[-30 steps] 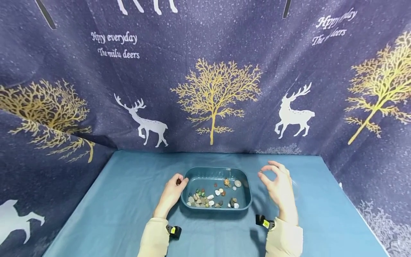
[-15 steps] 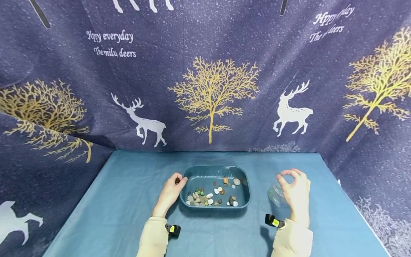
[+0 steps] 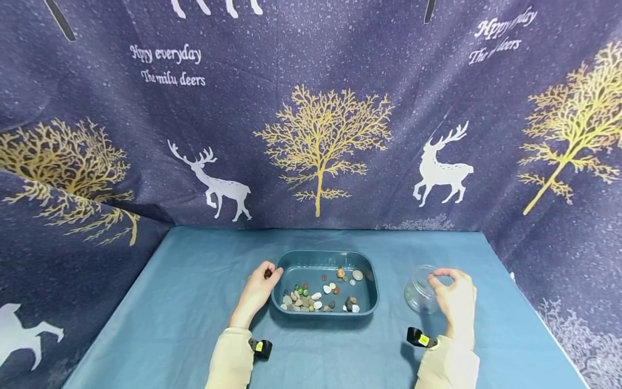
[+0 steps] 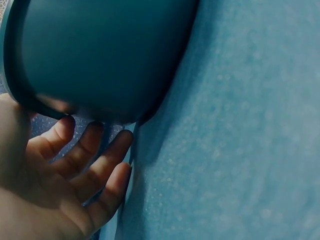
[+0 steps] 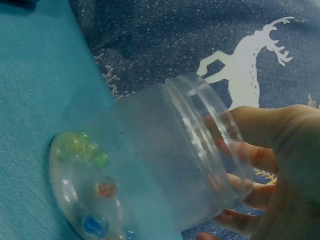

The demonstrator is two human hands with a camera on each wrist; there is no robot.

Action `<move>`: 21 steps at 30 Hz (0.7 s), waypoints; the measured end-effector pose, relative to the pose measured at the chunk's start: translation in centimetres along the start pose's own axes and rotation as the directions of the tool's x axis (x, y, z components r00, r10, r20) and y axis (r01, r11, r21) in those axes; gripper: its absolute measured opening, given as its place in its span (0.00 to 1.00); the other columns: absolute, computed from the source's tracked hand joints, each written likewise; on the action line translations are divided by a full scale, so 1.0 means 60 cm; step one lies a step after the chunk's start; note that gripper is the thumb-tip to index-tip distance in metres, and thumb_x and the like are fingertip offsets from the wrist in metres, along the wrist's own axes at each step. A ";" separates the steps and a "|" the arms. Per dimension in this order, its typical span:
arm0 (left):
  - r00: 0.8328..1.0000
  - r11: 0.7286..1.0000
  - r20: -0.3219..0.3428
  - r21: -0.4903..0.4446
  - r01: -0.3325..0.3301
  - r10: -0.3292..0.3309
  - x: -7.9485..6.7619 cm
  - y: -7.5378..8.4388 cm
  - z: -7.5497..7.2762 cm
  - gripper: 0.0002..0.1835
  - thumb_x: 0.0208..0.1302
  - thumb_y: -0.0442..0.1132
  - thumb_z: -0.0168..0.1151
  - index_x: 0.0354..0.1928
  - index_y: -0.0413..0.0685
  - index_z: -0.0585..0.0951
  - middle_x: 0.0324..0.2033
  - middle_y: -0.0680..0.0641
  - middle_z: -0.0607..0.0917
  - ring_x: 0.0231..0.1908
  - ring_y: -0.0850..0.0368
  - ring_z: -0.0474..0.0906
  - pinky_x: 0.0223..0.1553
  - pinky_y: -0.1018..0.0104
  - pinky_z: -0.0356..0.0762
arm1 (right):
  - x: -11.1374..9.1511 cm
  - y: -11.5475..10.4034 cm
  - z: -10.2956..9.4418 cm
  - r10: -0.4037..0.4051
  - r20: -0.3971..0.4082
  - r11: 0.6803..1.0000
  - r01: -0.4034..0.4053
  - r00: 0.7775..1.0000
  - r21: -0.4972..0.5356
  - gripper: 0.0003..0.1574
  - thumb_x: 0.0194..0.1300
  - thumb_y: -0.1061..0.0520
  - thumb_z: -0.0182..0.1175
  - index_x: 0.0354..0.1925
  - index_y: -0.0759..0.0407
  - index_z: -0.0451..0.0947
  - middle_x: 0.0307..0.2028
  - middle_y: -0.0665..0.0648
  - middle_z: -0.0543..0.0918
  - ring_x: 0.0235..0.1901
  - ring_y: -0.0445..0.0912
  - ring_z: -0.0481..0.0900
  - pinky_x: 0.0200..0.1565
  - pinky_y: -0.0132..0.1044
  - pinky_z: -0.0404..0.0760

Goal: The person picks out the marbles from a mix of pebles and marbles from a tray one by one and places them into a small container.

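Observation:
My left hand (image 3: 258, 287) grips the left rim of a teal tray (image 3: 325, 314), thumb on top. In the left wrist view its other fingers (image 4: 100, 172) reach along the tray's outer wall. Several marbles and pebbles (image 3: 305, 302) lie inside. My right hand (image 3: 458, 301) is at the mouth of a clear plastic jar (image 3: 420, 296), thumb and forefinger tips together at its rim. In the right wrist view its fingers show beyond the jar's rim; I cannot tell whether something small sits between them. Green-yellow marbles (image 5: 82, 149), an orange one (image 5: 106, 189) and a blue one (image 5: 95, 226) lie in the jar.
A teal cloth (image 3: 204, 265) covers the table under the tray and jar. A dark blue curtain (image 3: 272, 162) printed with trees and deer hangs behind and along the sides.
My right hand has moved right and down from beside the tray to the jar's mouth, uncovering the jar in the head view. My left hand keeps its grip on the tray.

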State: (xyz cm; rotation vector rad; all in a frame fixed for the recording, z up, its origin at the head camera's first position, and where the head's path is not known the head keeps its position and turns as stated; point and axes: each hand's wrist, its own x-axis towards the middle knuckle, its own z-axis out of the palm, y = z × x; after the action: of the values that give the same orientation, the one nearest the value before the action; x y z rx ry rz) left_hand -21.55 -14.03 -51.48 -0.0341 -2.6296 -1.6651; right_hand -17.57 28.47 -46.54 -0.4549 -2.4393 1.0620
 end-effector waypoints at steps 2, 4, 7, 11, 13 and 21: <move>1.000 1.000 0.002 -0.004 0.004 -0.004 -0.001 0.000 0.000 0.14 0.72 0.49 0.57 0.34 0.49 0.69 0.25 0.49 0.69 0.22 0.55 0.63 0.27 0.63 0.63 | 0.000 0.004 0.003 0.016 0.010 1.000 -0.016 1.000 -0.010 0.11 0.58 0.59 0.67 0.39 0.64 0.82 0.54 0.70 0.77 0.59 0.67 0.67 0.60 0.57 0.60; 1.000 1.000 0.005 -0.013 0.007 -0.007 -0.001 0.001 0.000 0.14 0.72 0.49 0.57 0.34 0.49 0.69 0.25 0.49 0.68 0.22 0.55 0.63 0.27 0.64 0.62 | 0.002 0.007 0.007 0.025 0.014 1.000 -0.025 1.000 -0.016 0.10 0.57 0.59 0.67 0.38 0.64 0.83 0.53 0.70 0.78 0.58 0.66 0.70 0.59 0.57 0.62; 1.000 1.000 0.004 -0.017 0.010 -0.010 -0.002 0.002 -0.001 0.14 0.72 0.49 0.57 0.34 0.49 0.69 0.25 0.48 0.68 0.22 0.54 0.63 0.28 0.63 0.62 | 0.003 0.010 0.010 0.046 0.026 0.999 -0.045 0.999 -0.029 0.11 0.57 0.59 0.67 0.38 0.63 0.83 0.52 0.69 0.79 0.56 0.66 0.72 0.57 0.57 0.64; 1.000 1.000 0.000 -0.016 0.009 -0.009 -0.001 0.004 0.000 0.14 0.72 0.49 0.57 0.34 0.49 0.69 0.26 0.48 0.69 0.23 0.54 0.64 0.29 0.63 0.62 | 0.002 0.011 0.012 0.082 0.041 0.996 -0.080 0.996 -0.038 0.12 0.57 0.57 0.67 0.39 0.63 0.83 0.51 0.69 0.80 0.54 0.66 0.73 0.55 0.57 0.67; 1.000 1.000 0.001 -0.016 0.009 -0.009 -0.001 0.004 0.001 0.13 0.72 0.49 0.57 0.34 0.49 0.70 0.26 0.48 0.69 0.23 0.54 0.64 0.29 0.63 0.62 | 0.000 0.011 0.012 0.102 0.049 0.994 -0.100 0.994 -0.040 0.12 0.57 0.57 0.66 0.39 0.62 0.83 0.51 0.70 0.80 0.53 0.66 0.74 0.54 0.57 0.68; 1.000 1.000 -0.008 0.001 -0.011 0.011 0.002 0.002 0.001 0.14 0.71 0.50 0.58 0.34 0.49 0.70 0.26 0.49 0.70 0.24 0.55 0.64 0.29 0.63 0.63 | 0.002 0.008 0.014 0.138 0.096 0.990 -0.134 0.986 -0.043 0.16 0.59 0.56 0.64 0.44 0.64 0.82 0.54 0.72 0.77 0.56 0.69 0.70 0.56 0.60 0.66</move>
State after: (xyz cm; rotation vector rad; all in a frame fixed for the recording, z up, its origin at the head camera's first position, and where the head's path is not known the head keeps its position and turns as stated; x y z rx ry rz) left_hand -21.66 -13.95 -51.40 -0.0420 -2.6188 -1.6574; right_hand -18.06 28.34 -47.36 -0.6020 -2.5490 1.1215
